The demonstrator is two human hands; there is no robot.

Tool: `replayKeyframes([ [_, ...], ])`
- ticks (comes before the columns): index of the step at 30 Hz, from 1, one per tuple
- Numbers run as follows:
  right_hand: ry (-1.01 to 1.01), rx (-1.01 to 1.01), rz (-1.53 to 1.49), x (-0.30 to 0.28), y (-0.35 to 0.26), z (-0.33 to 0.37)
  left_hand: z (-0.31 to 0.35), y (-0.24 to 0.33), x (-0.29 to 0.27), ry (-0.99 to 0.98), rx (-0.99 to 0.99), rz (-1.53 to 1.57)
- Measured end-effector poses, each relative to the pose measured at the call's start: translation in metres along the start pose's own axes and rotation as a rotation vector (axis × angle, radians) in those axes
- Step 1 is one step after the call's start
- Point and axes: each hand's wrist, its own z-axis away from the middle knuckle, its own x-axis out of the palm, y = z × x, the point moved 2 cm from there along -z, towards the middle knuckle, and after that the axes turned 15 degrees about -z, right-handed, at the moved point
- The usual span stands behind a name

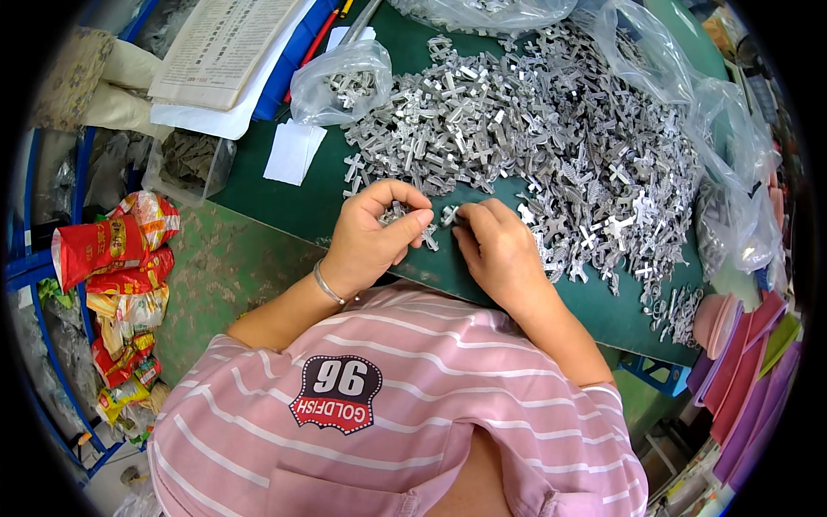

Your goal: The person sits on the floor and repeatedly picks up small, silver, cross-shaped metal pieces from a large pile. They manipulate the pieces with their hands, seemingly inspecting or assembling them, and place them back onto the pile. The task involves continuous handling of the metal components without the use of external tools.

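Note:
A broad pile of small silver metal pieces [482, 121], many shaped like crosses, covers the green table [284, 207]. My left hand [366, 231] curls around several metal pieces [428, 239], which show between its thumb and forefinger and just beyond the thumb. Close by on the right, my right hand [500, 246] has thumb and forefinger drawn together at a small silver cross-like piece [449, 214]. The fingertips partly cover that piece. Both hands are at the near edge of the pile, a short gap apart.
A plastic bag of metal pieces [343, 82] and white paper slips [294, 152] lie left of the pile. Clear plastic bags [732, 146] line its right side. Coloured sheets [749, 370] stand at right; red snack packets [112, 250] are on the left.

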Motion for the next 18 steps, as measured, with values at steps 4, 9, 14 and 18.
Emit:
replayKeyframes([
  [4, 0.018, 0.367, -0.519, -0.003, 0.018, 0.002, 0.004, 0.004, -0.002, 0.016, 0.002, -0.073],
  [9, -0.030, 0.568, -1.139, -0.010, 0.009, 0.004, 0.003, 0.005, 0.004, -0.053, 0.108, -0.099],
  [14, -0.027, 0.603, -1.265, -0.011, 0.010, 0.008, 0.003, 0.005, 0.006, -0.091, 0.144, -0.125],
  [18, -0.050, 0.620, -1.314, -0.010, 0.011, 0.008, 0.003, 0.007, 0.004, -0.087, 0.195, -0.183],
])
